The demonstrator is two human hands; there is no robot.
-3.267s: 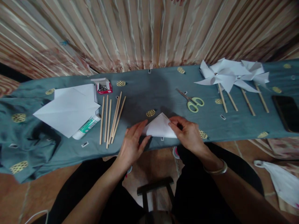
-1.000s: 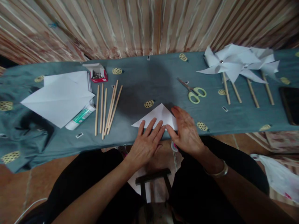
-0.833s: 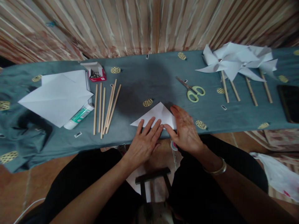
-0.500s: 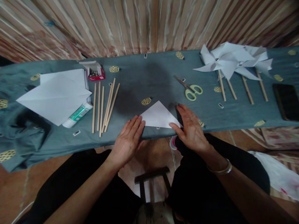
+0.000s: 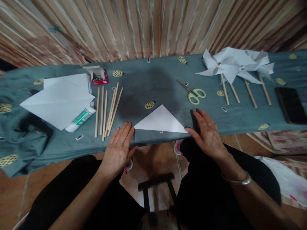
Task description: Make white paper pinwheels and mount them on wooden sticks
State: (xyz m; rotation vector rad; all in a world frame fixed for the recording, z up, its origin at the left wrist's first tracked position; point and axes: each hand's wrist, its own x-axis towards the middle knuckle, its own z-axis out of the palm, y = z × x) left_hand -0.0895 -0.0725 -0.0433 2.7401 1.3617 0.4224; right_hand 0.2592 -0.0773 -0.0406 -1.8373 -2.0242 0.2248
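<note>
A white sheet of paper folded into a triangle (image 5: 161, 120) lies near the table's front edge, its long folded side toward me. At its left corner rests my left hand (image 5: 120, 145), fingers stretched out flat, tips touching or just beside the point. My right hand (image 5: 205, 132) is open at the right corner, with the thumb at the tip of the paper and the other fingers spread away over the cloth. Behind the triangle, to the right, scissors (image 5: 193, 93) with light green handles lie with their blades pointing away to the left.
Left stand several wooden sticks (image 5: 101, 111), a glue stick (image 5: 81, 119), stacked white paper (image 5: 57, 100) and a red box (image 5: 99, 77) of small metal pieces. Several white paper pinwheels (image 5: 227, 65) lie back right, near a black phone (image 5: 291, 105). A patterned cloth (image 5: 148, 83) covers the table.
Both hands have slid outward along the folded edge, the left hand to the left and the right hand to the right. The triangle's two lower corners are now uncovered.
</note>
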